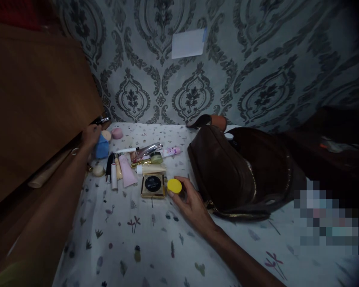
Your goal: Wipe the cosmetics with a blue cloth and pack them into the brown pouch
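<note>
Near the middle of the bed, just left of the brown bag (239, 171), the right hand (193, 205) holds a jar (174, 186) with a round yellow lid. Its fingers (184, 190) are curled round the jar, which stands on the sheet (131, 247) or just above it. The fingers and the dim light hide the jar's body, so only the lid shows clearly, and it bears no writing that can be read.

Just beside the jar on the left lies a square gold compact (153, 185) with a black round top. There is pale print on it, but it is too small to read. Beyond the compact lie a pink tube (127, 172), several slim sticks and a small pink bottle (171, 151), close together. Any labels on them are blurred.

At the far left edge of the bed, the left hand (90, 135) rests against a blue sponge (102, 148). Its fingers point away and are out of sight, so I cannot tell whether they grip the sponge. A wooden panel (32, 99) leans over that side and cuts off what lies beneath it. A black pen (100, 120) pokes out from under the panel's edge.

A blank white slip (188, 43) is stuck on the patterned wall. The right corner is dark, and a patch (326, 215) there is blurred out.
</note>
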Demonstrator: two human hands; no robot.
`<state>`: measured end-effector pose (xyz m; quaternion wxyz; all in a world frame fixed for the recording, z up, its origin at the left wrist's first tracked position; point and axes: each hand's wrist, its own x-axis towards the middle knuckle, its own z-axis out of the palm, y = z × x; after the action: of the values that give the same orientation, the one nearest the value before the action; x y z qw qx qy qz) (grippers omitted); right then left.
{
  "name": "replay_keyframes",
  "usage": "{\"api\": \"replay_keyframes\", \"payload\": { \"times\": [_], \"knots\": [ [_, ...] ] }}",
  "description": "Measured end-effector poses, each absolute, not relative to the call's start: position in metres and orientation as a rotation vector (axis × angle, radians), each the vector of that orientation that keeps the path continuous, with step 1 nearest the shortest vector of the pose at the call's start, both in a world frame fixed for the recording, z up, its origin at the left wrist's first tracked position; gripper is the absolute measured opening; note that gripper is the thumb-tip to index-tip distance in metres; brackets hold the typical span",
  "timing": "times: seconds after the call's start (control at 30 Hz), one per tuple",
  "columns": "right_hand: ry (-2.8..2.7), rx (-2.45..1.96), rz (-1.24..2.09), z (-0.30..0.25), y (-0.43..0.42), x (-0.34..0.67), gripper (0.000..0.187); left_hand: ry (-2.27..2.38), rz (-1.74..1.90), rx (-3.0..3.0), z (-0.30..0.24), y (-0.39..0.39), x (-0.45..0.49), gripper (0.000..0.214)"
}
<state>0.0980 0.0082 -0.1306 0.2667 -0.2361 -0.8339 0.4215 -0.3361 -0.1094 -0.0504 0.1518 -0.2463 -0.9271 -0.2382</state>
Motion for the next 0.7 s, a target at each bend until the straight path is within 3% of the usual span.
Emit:
{"api": "replay_keyframes", "payload": {
  "times": [0.1,0.33,0.7],
  "knots": [
    [-2.244,-0.632,1.149,-0.13,0.008,0.098,0.04,-2.614,-0.749,-0.696,-0.051,-0.109,-0.335,0.044],
    [-2.267,-0.647,1.134,-0.125,0.007,0.098,0.039,-2.651,-0.792,-0.796,-0.064,-0.101,-0.319,0.024],
    [-2.249,-0.632,1.167,-0.126,0.007,0.099,0.04,-2.59,-1.001,-1.062,-0.057,-0.108,-0.276,0.04]
  ]
}}
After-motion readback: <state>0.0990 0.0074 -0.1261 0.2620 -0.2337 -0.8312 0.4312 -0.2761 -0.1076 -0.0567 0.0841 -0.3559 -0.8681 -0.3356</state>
